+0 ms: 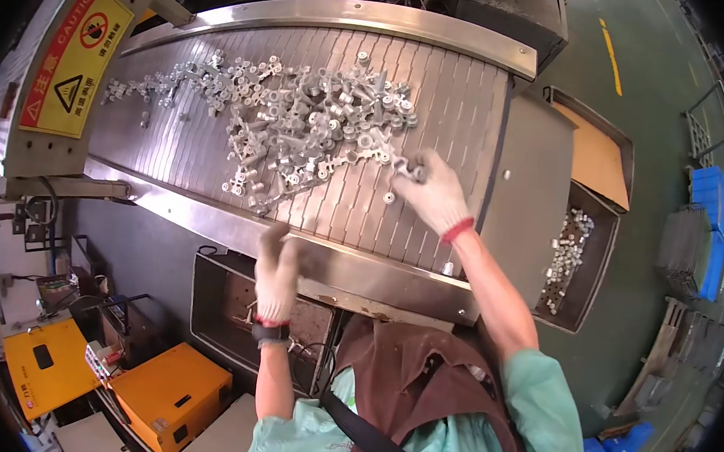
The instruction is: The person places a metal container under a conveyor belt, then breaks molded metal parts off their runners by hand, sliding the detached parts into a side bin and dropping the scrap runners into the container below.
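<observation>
A pile of small grey metal castings lies on the slatted metal conveyor. My right hand, in a white glove with a red cuff, is at the right edge of the pile, its fingers closed round a metal casting. My left hand, gloved too, is over the conveyor's near rail; its fingertips are blurred and I cannot make out whether it holds anything. A small round part lies by my right hand, and another small part stands near the rail.
Below my left hand is a metal bin with a few parts. At the right, another bin holds many small pieces, beside a cardboard-lined box. A caution-labelled housing spans the conveyor's left end. Orange boxes are at lower left.
</observation>
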Demonstrator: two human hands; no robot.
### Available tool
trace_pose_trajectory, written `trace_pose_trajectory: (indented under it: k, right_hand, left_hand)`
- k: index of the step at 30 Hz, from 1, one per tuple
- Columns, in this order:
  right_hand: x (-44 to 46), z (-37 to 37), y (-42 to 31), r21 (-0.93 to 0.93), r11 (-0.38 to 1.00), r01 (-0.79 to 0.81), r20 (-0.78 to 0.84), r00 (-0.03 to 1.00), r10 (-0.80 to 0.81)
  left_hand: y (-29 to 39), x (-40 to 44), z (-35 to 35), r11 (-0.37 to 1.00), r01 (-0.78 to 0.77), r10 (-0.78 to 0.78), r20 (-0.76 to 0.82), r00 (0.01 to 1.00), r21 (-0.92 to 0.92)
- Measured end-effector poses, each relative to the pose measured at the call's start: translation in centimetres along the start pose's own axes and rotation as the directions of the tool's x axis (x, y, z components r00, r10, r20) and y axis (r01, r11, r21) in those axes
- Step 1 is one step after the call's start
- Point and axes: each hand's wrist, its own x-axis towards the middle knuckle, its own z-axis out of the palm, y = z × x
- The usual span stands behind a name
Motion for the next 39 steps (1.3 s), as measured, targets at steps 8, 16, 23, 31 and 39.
trace_pose_trajectory:
  k: [8,16,23,31,39]
  right_hand:
    - [-9.4,-2.9,-2.3,0.519,0.427,-0.740,0.788,0.608,0.096]
    - [-9.3,-0.8,0.4,0.924,0.178,-0.339,0.326,0.940,0.099]
    - [-5.6,-0.6,1.0,0.637,0.756,-0.153,-0.139,0.942,0.307]
    - [-4.1,-1.1,0.0,0.105,0.976,0.189,-0.385,0.913,-0.135]
    - [-1.2,-2.8,3.2,0.498,0.805,-0.323,-0.024,0.923,0.385]
  left_hand:
    - [6.5,6.5,9.5,0.924,-0.362,0.373,0.484,0.792,-0.120]
    - [6.2,7.3,11.9,1.000,-0.002,0.003,0.265,0.964,-0.003]
    - [5.4,6.3,14.5,1.000,-0.009,0.001,0.289,0.957,0.024]
    - [2.2,10.1,16.9,0.927,0.288,-0.207,0.314,0.927,-0.239]
    - [1.4,10.9,16.1,0.995,-0.041,-0.002,0.442,0.897,0.088]
